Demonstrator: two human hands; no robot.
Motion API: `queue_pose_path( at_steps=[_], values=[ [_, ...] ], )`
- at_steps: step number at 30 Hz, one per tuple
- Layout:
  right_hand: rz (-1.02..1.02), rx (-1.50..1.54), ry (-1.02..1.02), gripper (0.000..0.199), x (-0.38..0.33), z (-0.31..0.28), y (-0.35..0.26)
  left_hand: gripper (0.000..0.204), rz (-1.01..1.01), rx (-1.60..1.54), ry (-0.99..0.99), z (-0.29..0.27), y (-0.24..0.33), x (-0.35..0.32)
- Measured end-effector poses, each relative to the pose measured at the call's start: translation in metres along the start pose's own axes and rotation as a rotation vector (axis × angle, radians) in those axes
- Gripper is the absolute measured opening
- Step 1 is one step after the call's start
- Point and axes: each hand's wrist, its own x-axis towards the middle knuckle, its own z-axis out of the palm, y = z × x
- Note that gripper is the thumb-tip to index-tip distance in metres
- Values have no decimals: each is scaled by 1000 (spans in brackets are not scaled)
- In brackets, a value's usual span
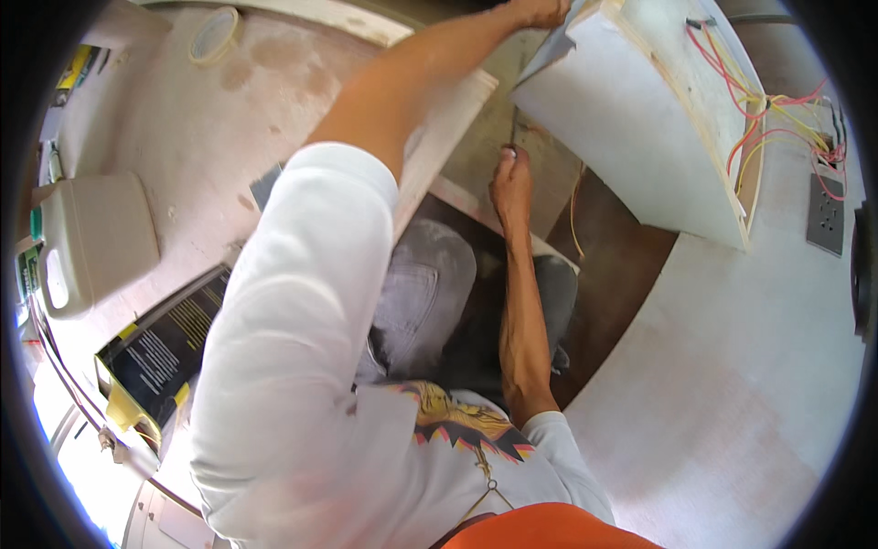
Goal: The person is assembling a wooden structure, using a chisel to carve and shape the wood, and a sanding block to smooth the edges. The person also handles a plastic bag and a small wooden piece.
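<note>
The left hand [540, 11] reaches far up to the top edge of the view, its grip closed over the upper corner of a white wooden box panel [622, 119] that stands tilted at the upper right; the fingertips themselves are cut off by the rim, so how firmly they clamp cannot be told. The right hand [512, 183] sits lower, just below the panel's bottom corner, with its grip pinched together around a thin dark tool [514, 135], probably a screwdriver or similar, whose shaft points up toward the gap between the panel and a pale wooden board [448, 137] that runs diagonally under the left forearm. Red and yellow wires [759, 110] loop along the open side of the box and trail toward a grey socket plate [826, 215] lying on the pale surface [732, 384] at the right. A single yellow wire [574, 215] hangs down beside the right wrist. Below, the person's knees in grey trousers [425, 293] show between the two arms. On the stained surface at the left lie a roll of tape [213, 35], a white plastic jerrycan [91, 238] and a black and yellow carton [160, 352].
</note>
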Motion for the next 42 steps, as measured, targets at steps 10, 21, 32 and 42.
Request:
queue_pose_path(
  at_steps=[10, 21, 32, 42],
  values=[
    [150, 383, -199, 41, -65, -29, -91, 37, 63, -158, 70, -95, 22, -59],
    [49, 383, -113, 44, -18, 6, -51, 32, -105, 154, -30, -106, 20, -90],
    [428, 595, 8, 41, -19, -16, -33, 24, 55, 255, 33, -86, 21, -87],
    [370, 538, -208, 47, -89, -51, -20, 34, 60, -221, 49, -136, 73, -164]
  ],
)
